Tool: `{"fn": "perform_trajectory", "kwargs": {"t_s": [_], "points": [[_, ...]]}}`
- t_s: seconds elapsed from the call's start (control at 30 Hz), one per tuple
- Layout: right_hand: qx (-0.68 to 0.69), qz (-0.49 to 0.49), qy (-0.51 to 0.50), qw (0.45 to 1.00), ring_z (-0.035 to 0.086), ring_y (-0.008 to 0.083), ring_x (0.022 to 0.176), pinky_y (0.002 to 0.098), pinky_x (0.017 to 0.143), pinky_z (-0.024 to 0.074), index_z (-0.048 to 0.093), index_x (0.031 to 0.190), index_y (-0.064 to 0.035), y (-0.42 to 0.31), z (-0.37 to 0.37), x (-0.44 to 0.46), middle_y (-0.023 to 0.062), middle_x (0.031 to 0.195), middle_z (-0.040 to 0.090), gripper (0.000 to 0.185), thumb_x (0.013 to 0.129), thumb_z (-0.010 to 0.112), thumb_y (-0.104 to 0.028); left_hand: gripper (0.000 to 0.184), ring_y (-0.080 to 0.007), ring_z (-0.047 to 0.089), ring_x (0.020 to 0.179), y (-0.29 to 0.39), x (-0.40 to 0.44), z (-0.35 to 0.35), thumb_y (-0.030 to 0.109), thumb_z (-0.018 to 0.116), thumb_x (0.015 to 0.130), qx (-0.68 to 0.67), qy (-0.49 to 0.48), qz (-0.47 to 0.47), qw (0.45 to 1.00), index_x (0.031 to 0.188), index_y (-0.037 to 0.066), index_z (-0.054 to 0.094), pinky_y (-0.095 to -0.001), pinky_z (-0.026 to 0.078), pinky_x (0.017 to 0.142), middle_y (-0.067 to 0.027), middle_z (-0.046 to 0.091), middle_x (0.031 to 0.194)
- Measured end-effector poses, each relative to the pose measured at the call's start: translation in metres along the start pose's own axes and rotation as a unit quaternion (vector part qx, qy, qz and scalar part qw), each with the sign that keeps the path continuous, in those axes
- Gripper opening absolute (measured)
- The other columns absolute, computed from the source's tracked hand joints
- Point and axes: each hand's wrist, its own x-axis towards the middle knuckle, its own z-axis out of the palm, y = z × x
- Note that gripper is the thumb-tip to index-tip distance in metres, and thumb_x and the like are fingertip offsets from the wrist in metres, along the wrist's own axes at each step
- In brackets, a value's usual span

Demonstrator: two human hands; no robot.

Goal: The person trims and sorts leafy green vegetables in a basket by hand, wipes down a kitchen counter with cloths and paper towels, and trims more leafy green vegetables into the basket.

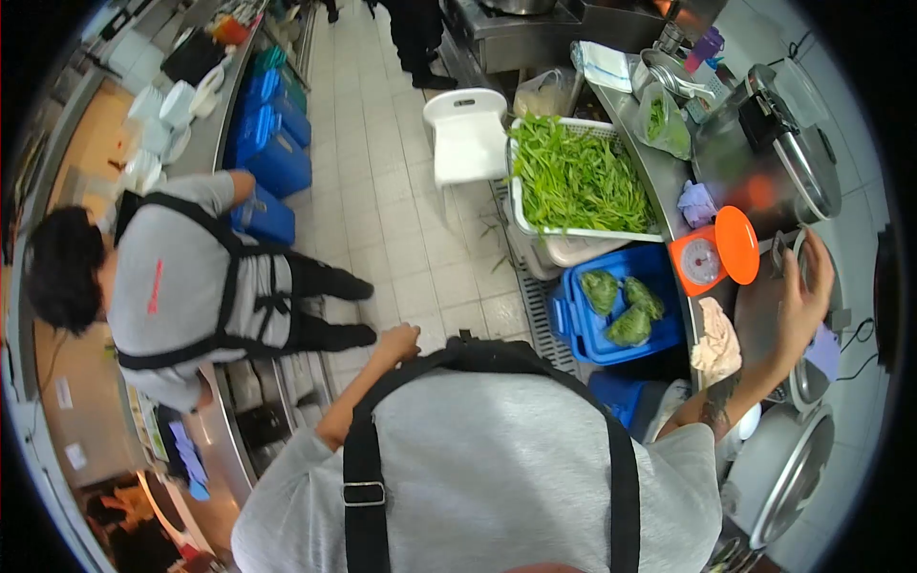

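Orange plate could tip if the right hand swings left; its fingers are half-open, hold unclear. Left hand: loosely curled, seemingly empty.

One white chair, one orange scale, one basket of greens, three bags of greens inside one blue tub

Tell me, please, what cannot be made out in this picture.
All in the head view:
Kitchen scale dial: markings too small to read.
Right hand: it hides whether it grips anything.
Left hand: curled up, it hides its own palm.
Person at the top: upper body cut off by the top edge.
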Motion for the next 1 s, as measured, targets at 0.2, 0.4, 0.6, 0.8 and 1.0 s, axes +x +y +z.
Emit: {"fn": "perform_trajectory", "kwargs": {"t_s": [0.2, 0.4, 0.6, 0.8, 1.0], "points": [[-0.008, 0.031, -0.098, 0.995, 0.052, 0.0222, 0.111, 0.0340, 0.091, 0.0432, 0.058, 0.116, -0.0080, -0.031, 0.099, -0.035, 0.0091, 0.119, 0.053, 0.039, 0.078, 0.066, -0.006, 0.045, -0.0363, 0.054, 0.106, -0.039, 0.066, -0.043, 0.026, 0.067, 0.078, -0.084, 0.028, 0.107, 0.990, 0.116, 0.005, 0.054, -0.0423, 0.046, 0.088, -0.0212, 0.057, 0.110], [-0.121, 0.073, -0.128, 0.982, 0.052, 0.0315, 0.109, 0.0369, 0.092, 0.0415, 0.058, 0.114, -0.0074, -0.010, 0.143, -0.035, 0.0155, 0.114, 0.054, 0.043, 0.073, 0.069, -0.010, 0.045, -0.0375, 0.056, 0.102, -0.045, 0.145, -0.089, 0.025, 0.067, 0.077, -0.074, -0.004, 0.181, 0.981, 0.114, 0.003, 0.056, -0.0419, 0.046, 0.086, -0.0237, 0.059, 0.107], [-0.290, 0.188, -0.112, 0.932, 0.053, 0.0361, 0.107, 0.0403, 0.091, 0.0431, 0.059, 0.114, -0.0074, 0.079, 0.194, -0.049, 0.0190, 0.114, 0.054, 0.046, 0.071, 0.073, -0.017, 0.045, -0.0370, 0.059, 0.099, -0.038, 0.236, -0.158, 0.025, 0.069, 0.074, -0.073, -0.029, 0.217, 0.973, 0.112, 0.002, 0.058, -0.0420, 0.047, 0.085, -0.0245, 0.061, 0.105], [-0.238, 0.425, -0.301, 0.820, 0.048, 0.0417, 0.113, 0.0520, 0.090, 0.0433, 0.057, 0.120, -0.0138, 0.122, 0.273, -0.076, 0.0185, 0.125, 0.049, 0.057, 0.069, 0.075, -0.031, 0.047, -0.0340, 0.059, 0.099, -0.088, 0.363, -0.241, 0.029, 0.070, 0.075, -0.007, -0.052, 0.192, 0.980, 0.112, 0.003, 0.059, -0.0415, 0.047, 0.086, -0.0219, 0.062, 0.105], [-0.237, 0.511, -0.235, 0.792, 0.046, 0.0441, 0.115, 0.0493, 0.093, 0.0423, 0.031, 0.138, -0.0114, 0.120, 0.340, -0.116, 0.0297, 0.132, 0.036, 0.083, 0.069, 0.074, -0.029, 0.050, -0.0355, 0.061, 0.098, -0.135, 0.535, -0.330, 0.033, 0.071, 0.073, 0.127, -0.030, 0.182, 0.975, 0.110, 0.001, 0.060, -0.0402, 0.048, 0.085, -0.0224, 0.064, 0.101]]}}
